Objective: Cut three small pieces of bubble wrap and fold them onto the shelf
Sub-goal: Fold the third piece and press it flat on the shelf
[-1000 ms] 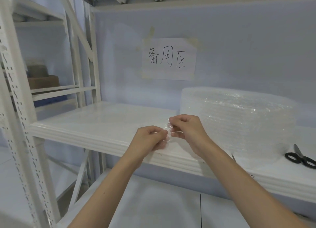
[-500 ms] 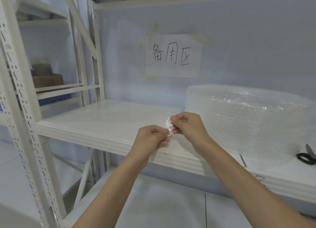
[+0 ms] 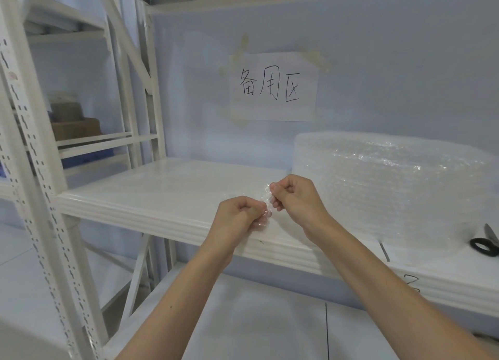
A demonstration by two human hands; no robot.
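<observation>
A small clear piece of bubble wrap (image 3: 264, 201) is pinched between both hands above the front edge of the white shelf (image 3: 162, 195). My left hand (image 3: 240, 216) grips its lower part with fingers curled. My right hand (image 3: 294, 197) pinches its upper edge a little higher. Most of the piece is hidden by my fingers. A big roll of bubble wrap (image 3: 383, 181) lies on the shelf just to the right of my hands. Black-handled scissors (image 3: 484, 242) rest on the shelf at the far right edge of view.
A paper sign (image 3: 272, 87) with handwriting is taped to the wall behind the shelf. White perforated uprights (image 3: 35, 197) stand at the left. A cardboard box (image 3: 75, 128) sits on the neighbouring rack. A lower shelf (image 3: 256, 319) lies under my forearms.
My view has shifted slightly left, so the scissors sit nearer the right edge. Both hands stay on the small piece, with my right hand raised a little over my left.
</observation>
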